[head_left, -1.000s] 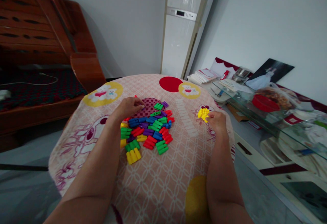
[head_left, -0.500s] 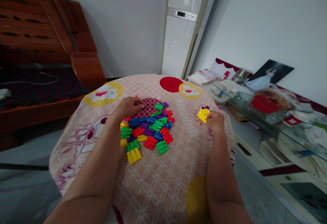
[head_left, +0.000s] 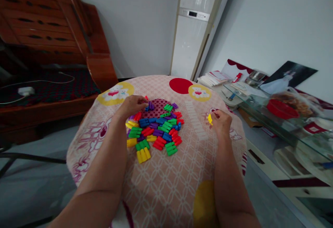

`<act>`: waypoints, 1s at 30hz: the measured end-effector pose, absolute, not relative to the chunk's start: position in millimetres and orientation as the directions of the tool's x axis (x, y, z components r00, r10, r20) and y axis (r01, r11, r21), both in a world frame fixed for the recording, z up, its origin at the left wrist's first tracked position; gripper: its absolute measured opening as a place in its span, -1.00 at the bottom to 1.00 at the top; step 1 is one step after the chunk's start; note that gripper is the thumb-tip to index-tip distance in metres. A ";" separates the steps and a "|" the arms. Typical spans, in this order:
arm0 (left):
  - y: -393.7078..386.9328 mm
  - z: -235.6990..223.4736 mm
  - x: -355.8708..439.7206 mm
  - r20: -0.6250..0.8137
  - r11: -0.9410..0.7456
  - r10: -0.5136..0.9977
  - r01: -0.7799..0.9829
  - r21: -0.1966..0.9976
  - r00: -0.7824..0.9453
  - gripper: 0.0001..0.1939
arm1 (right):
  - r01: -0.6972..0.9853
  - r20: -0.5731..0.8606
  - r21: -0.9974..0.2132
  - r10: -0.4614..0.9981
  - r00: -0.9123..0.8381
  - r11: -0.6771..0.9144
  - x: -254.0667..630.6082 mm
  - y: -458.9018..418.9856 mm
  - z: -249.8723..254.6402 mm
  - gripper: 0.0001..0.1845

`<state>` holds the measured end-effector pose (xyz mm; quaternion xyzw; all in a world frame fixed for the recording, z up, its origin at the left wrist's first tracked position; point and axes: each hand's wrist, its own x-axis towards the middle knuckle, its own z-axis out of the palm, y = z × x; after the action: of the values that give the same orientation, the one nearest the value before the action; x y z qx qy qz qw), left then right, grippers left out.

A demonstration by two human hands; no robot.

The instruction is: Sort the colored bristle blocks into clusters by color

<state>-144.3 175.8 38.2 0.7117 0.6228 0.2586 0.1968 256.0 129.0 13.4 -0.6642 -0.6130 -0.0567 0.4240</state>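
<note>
A loose pile of red, green, blue, yellow and purple plastic building blocks (head_left: 158, 129) lies on the cloth-covered table. At its far left edge is my left hand (head_left: 134, 105), fingers pinched together. Right at those fingertips are a purple block (head_left: 151, 106) and a bit of blue; whether either one is gripped I cannot tell. Apart from the pile, over the right side of the table, my right hand (head_left: 221, 120) closes on a yellow building-block piece (head_left: 210, 119). Its fingers partly cover the piece.
A patterned tablecloth (head_left: 169, 183) covers the round table. To the right, a glass shelf (head_left: 275, 124) carries a red bowl (head_left: 282, 109), papers and bags. A wooden bench (head_left: 101, 72) stands at the left, and a tall white cabinet-like unit (head_left: 191, 41) at the back.
The whole view has shifted slightly. My right hand has turned the yellow piece, so less of it shows. At my left fingertips, more purple and blue is visible.
</note>
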 end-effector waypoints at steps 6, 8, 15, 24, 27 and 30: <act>170.0 40.7 -145.2 0.135 -0.121 0.990 0.786 0.607 0.048 -0.66 | 0.745 0.585 -0.438 0.789 -0.189 0.503 159.9 111.2 8.6 -0.78; 170.8 38.3 -145.7 0.143 -0.133 0.988 0.776 0.616 0.056 -0.67 | 0.660 0.589 -0.358 0.708 -0.389 0.660 122.2 93.5 9.1 -0.80; 172.0 31.2 -154.1 0.170 -0.142 0.985 0.704 0.696 0.031 -0.70 | 0.363 0.278 -0.080 0.371 -0.886 0.928 44.8 43.3 -0.3 -0.60; 178.5 22.9 -163.2 0.164 -0.120 0.986 0.681 0.722 0.000 -0.73 | 0.477 0.179 -0.077 0.483 -0.857 0.875 56.0 43.2 -0.6 -0.79; 177.8 25.3 -161.9 0.150 -0.101 0.989 0.710 0.697 -0.007 -0.72 | 0.503 0.234 -0.177 0.532 -0.814 0.846 61.3 46.4 -1.5 -0.84; 176.7 29.4 -158.9 0.119 -0.085 0.993 0.731 0.677 0.005 -0.69 | 0.541 0.359 -0.322 0.629 -0.689 0.777 73.8 57.7 2.9 -0.82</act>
<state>-158.9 176.7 29.4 0.6739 0.6394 0.2975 0.2204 73.8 57.7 2.9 -0.3202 -0.9140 0.0954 0.2301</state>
